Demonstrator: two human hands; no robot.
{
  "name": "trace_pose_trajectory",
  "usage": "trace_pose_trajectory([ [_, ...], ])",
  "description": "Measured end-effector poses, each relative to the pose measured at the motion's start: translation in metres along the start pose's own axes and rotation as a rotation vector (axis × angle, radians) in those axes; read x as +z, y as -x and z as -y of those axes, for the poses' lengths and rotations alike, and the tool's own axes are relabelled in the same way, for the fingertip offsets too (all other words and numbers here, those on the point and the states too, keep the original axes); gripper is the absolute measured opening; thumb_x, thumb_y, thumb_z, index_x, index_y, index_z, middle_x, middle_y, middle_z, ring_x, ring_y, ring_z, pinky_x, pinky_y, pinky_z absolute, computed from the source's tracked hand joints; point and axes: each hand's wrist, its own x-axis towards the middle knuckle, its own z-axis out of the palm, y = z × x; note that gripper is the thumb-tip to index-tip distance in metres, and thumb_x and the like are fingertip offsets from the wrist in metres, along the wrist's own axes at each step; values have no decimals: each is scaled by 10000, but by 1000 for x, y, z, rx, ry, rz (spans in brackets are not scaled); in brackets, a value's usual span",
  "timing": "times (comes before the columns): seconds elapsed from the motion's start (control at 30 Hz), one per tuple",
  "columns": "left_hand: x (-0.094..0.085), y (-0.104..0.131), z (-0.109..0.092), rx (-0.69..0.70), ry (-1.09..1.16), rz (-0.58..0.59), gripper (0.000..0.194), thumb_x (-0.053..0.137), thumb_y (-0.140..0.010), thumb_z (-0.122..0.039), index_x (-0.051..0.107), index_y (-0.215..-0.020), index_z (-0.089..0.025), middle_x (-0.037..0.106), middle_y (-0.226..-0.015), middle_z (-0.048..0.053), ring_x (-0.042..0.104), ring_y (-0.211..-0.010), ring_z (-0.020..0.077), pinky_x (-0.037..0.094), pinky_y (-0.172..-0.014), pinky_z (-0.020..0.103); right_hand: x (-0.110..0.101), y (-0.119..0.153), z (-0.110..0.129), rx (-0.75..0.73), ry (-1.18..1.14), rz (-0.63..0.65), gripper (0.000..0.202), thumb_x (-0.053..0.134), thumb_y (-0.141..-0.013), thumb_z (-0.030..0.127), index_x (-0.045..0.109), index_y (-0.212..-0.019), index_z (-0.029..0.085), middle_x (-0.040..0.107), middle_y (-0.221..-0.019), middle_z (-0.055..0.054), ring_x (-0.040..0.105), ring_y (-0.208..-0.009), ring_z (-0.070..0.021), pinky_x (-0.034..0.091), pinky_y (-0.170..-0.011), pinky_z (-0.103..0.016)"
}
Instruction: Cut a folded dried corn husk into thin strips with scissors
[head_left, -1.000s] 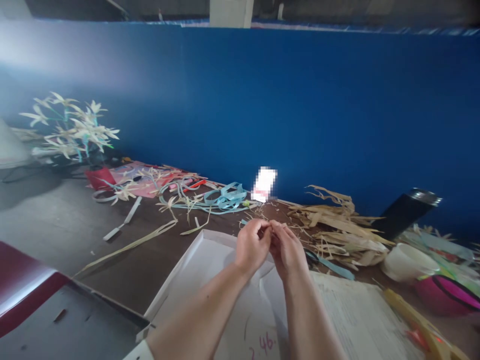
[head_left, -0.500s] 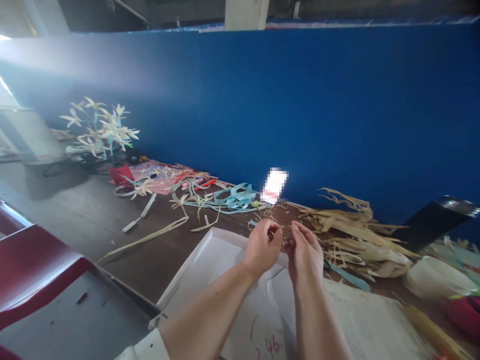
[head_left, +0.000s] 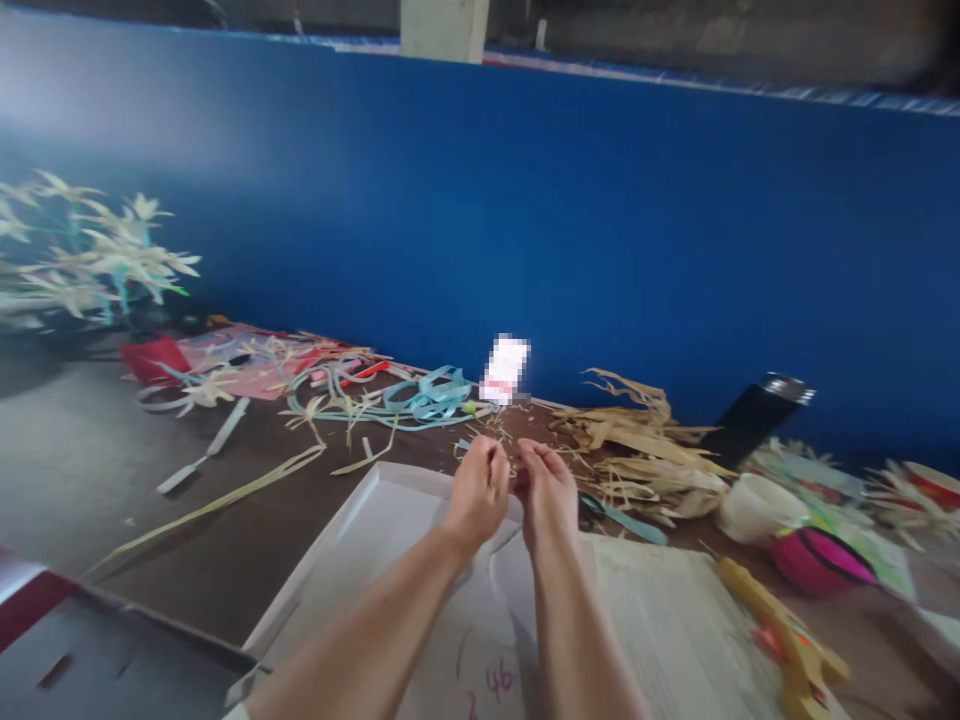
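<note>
My left hand [head_left: 478,492] is closed, fingers curled in, over the far edge of a white box lid [head_left: 375,560] with pink handwriting. Close beside it, a small gap away, my right hand [head_left: 549,488] is pinched, thumb against fingers. Whatever either hand holds is too small or too hidden to make out. Just beyond them, small straw-coloured scraps litter the brown table [head_left: 255,520]. Dry husk strips [head_left: 637,450] lie heaped to the right of my right hand. Near its wrist is a pale blue ribbon piece [head_left: 634,525].
Coiled light-blue ribbon [head_left: 431,395] lies by the blue partition [head_left: 600,220], where a bright phone-like screen [head_left: 504,370] leans. Pale husk flowers [head_left: 112,250] stand far left. Rightward are a dark flask [head_left: 757,420], a white cup [head_left: 759,508], a magenta pouch [head_left: 821,560] and a yellow glue-gun-like tool [head_left: 784,625].
The view has swung to the right, bringing the yellow tool and magenta pouch more into sight. My hands stay close together, and my left fingers look more tightly curled.
</note>
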Motion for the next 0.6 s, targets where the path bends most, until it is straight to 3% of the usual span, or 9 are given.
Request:
trace_pose_trajectory([
  [0.3,1,-8,4,-79,-214,66,280,341,-875,-284,387,-620,-179,444,-577,-24,384,-544,105,246,-528,228,-1,-6,-9,-41,66,0,204,674,-625,342,635,-768,202,538,-572,50,359,-410,-64,265,-396,-199],
  [0.47,0,-10,11,-50,-303,2,328,368,-876,-326,457,-599,-175,498,-583,-13,423,-556,106,276,-541,227,-2,-6,-8,-89,52,-29,215,680,-624,355,620,-761,201,557,-613,39,375,-426,-66,281,-398,-198],
  [0.53,0,-11,13,-25,-307,-34,291,383,-877,-337,544,-695,-178,586,-688,13,499,-638,124,327,-592,232,-2,-7,-7,-83,38,-41,224,680,-623,371,609,-755,205,550,-592,44,360,-409,-66,273,-383,-200],
  [0.6,0,-11,16,-2,-295,-57,234,406,-873,-321,593,-917,-186,641,-891,51,556,-781,152,372,-675,247,-2,-6,-5,-59,20,-53,235,686,-620,380,601,-756,208,529,-556,52,354,-400,-65,265,-377,-197],
])
